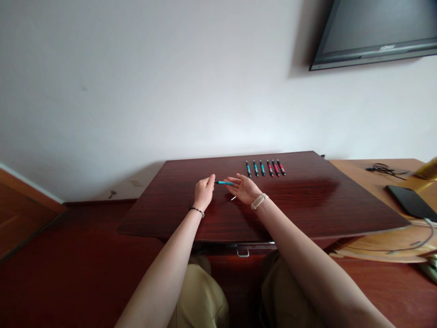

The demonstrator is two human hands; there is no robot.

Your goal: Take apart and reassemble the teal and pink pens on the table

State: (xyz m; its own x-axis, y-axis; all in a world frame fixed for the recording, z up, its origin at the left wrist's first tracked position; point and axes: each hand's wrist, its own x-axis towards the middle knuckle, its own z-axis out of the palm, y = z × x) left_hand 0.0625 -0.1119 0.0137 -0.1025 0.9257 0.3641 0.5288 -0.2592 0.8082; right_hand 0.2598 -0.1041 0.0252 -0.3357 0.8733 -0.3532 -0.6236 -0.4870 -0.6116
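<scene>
Held above the dark reddish-brown wooden table, between both hands: a slim teal pen with a dark tip, long axis lying almost level, running from nine o'clock to three o'clock across the view. Left hand closed in a pinch on the dark end at nine o'clock, thumb and forefinger pressed together around it. Right hand at three o'clock, palm turned up and fingers loosely spread, the teal end resting on or just against the fingertips; impossible to tell whether gripped there or merely touched. Both hands equally close to the pen, each at one end, wrists near each other, a dark bead bracelet on the left wrist and a pale beige watch strap on the right. Just below the pen, toward six o'clock of the right palm, a tiny white piece lying on the table, too small to identify. Farther off, toward one o'clock from the hands and near the far edge of the table: a neat row of six more pens, three teal on the left side, three red on the right, all parallel, long axes pointing roughly twelve to six, well apart from the hands. Nearer to the right hand than to the left. At three o'clock beyond the table, a black flat tablet-like slab on a lighter wooden surface, a tangled black cable behind it.
</scene>
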